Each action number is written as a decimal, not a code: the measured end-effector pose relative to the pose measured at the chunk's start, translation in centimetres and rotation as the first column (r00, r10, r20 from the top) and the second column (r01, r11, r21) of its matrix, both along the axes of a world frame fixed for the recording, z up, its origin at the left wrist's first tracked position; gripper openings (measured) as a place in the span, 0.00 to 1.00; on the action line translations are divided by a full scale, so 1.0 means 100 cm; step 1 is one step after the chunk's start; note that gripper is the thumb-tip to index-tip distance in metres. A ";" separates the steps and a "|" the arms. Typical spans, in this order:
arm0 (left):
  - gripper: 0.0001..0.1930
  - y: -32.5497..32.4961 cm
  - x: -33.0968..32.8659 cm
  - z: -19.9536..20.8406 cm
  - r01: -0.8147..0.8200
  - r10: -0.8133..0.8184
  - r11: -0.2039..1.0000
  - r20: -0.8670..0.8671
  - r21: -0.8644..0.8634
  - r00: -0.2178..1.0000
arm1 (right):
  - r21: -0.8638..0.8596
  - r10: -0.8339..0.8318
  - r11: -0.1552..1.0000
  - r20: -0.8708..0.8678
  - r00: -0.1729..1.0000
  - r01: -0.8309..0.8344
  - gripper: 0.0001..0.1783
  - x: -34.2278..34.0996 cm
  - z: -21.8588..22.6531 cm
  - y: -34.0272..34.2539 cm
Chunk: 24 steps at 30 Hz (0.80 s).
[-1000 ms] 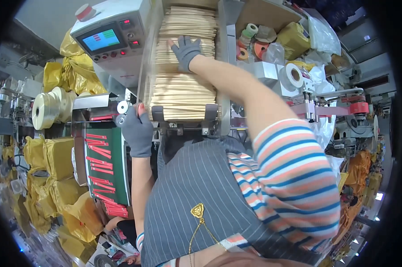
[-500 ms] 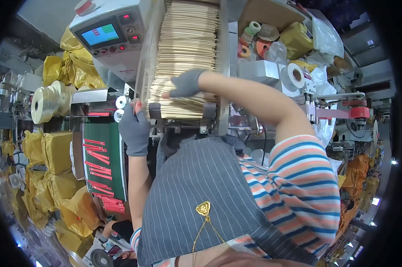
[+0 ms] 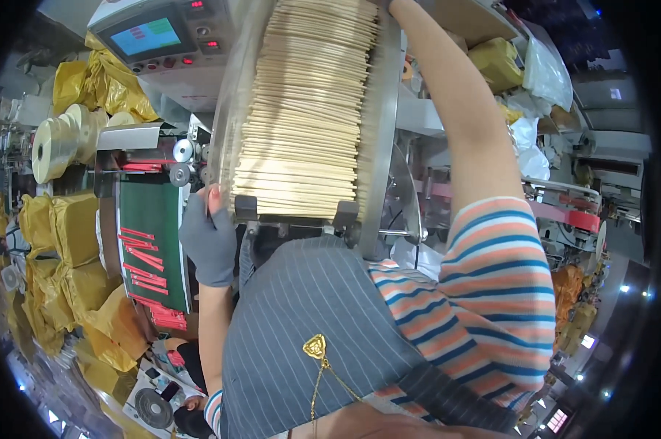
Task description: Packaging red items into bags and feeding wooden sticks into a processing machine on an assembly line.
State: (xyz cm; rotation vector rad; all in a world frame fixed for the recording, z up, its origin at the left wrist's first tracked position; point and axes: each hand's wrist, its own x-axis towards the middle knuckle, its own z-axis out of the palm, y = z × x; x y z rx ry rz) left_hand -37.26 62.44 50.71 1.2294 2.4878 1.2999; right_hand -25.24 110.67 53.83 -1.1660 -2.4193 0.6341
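Keep the pale sticks (image 3: 301, 124) crosswise and level inside the metal hopper (image 3: 384, 139), probably best smoothed lightly, not shoved. Can see the left hand (image 3: 210, 245) by the hopper's near left corner, fingers half-curled, can't tell if pinching anything. Can't see the right hand, out of view toward the hopper's far right, so can't tell its fingers tbh.

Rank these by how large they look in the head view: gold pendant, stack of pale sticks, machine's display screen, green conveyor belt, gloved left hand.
Largest to smallest, by apparent size only:
1. Stack of pale sticks
2. Green conveyor belt
3. Gloved left hand
4. Display screen
5. Gold pendant
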 end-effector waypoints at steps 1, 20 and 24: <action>0.09 -0.001 0.000 -0.001 -0.006 0.006 1.000 -0.002 0.011 1.000 | 0.178 0.149 0.970 0.116 0.982 -0.168 0.20 -0.008 -0.004 0.001; 0.09 0.005 -0.002 0.002 0.015 -0.013 0.999 -0.033 0.048 0.999 | -0.055 -0.079 0.992 0.449 0.890 0.115 0.43 -0.052 -0.049 -0.132; 0.11 0.001 -0.004 -0.005 0.020 -0.014 0.997 -0.089 0.070 0.996 | -0.106 0.061 0.994 0.449 0.891 -0.015 0.52 -0.047 -0.059 -0.162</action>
